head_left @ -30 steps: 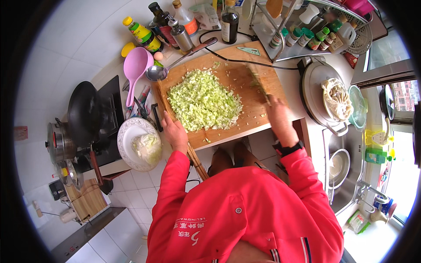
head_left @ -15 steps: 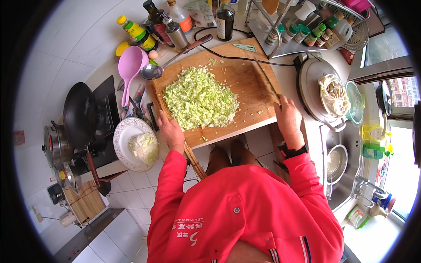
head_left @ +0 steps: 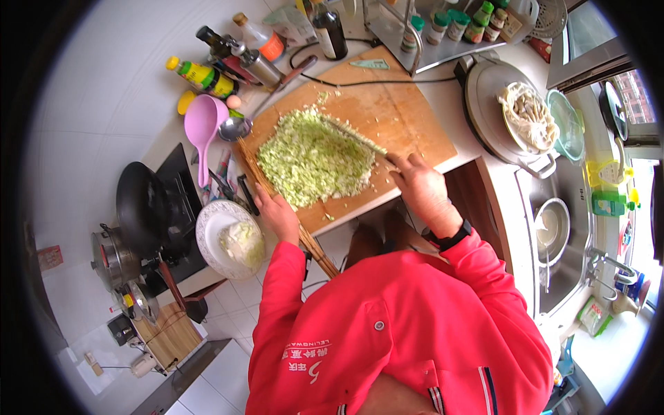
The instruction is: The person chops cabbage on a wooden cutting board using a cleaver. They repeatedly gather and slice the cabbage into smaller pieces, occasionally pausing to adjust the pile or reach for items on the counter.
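A wide heap of finely chopped pale green cabbage (head_left: 315,162) covers the left half of the wooden cutting board (head_left: 408,124). My right hand (head_left: 423,192) is closed around the handle of a knife (head_left: 356,135); its long blade lies slantwise across the heap's upper right edge. At the board's left edge, my left hand (head_left: 278,216) grips the border, across a bundle of thin brown sticks (head_left: 312,247); some of its fingers are hidden. Left of that hand, a patterned white plate (head_left: 211,245) bears a pale piece of cabbage (head_left: 242,242).
A ladle (head_left: 238,128), pink scoop (head_left: 203,124) and egg (head_left: 234,102) lie beyond the board's left side, near several bottles (head_left: 259,66). A wok (head_left: 142,204) is far left. On the right stand a round electric pan (head_left: 484,104) with mushrooms (head_left: 529,117), and a sink (head_left: 574,270).
My right hand has brought the knife left, from the board's bare right side onto the cabbage. The heap's upper edge is more spread out. The whole view has shifted slightly.
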`<state>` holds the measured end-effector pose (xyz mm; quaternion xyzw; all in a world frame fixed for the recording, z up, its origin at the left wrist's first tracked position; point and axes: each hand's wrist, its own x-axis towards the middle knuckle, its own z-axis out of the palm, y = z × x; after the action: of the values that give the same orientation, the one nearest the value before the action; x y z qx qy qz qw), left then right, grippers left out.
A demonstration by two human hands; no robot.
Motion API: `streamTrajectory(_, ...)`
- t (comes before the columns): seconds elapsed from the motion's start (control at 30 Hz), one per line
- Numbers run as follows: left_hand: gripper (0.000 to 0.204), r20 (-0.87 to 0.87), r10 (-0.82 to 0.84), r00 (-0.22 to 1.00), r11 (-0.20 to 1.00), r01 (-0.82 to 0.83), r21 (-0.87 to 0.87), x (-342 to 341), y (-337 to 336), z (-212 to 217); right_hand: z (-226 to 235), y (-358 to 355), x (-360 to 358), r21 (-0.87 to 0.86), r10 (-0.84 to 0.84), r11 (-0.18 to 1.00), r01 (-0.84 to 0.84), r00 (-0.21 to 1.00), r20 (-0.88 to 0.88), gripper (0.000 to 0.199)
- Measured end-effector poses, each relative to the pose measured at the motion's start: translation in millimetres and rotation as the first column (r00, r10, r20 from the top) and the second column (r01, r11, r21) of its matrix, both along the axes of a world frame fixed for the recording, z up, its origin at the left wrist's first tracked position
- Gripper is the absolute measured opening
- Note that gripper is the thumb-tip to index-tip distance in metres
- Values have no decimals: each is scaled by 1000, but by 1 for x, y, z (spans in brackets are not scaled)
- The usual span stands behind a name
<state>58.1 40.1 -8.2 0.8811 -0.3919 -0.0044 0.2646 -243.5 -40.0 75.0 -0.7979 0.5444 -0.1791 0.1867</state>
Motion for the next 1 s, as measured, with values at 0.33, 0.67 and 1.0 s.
streamTrajectory(0.33, 54, -18, 30, 999, 998, -29, 52, 1, -1, -1, -8, 32, -45, 94, -293, 950, 298, 954, -60, 48)
streamTrajectory(0.67, 55, 11, 46, 999, 995, -46, 83, 3, -1, -3, -4, 27, 60, 172, -37, 985, -15, 954, 298, 48)
streamTrajectory(1.0, 55, -91, 31, 995, 999, -27, 47, 3, 1, 2, 8, 18, -13, 74, -243, 969, 234, 960, 139, 43)
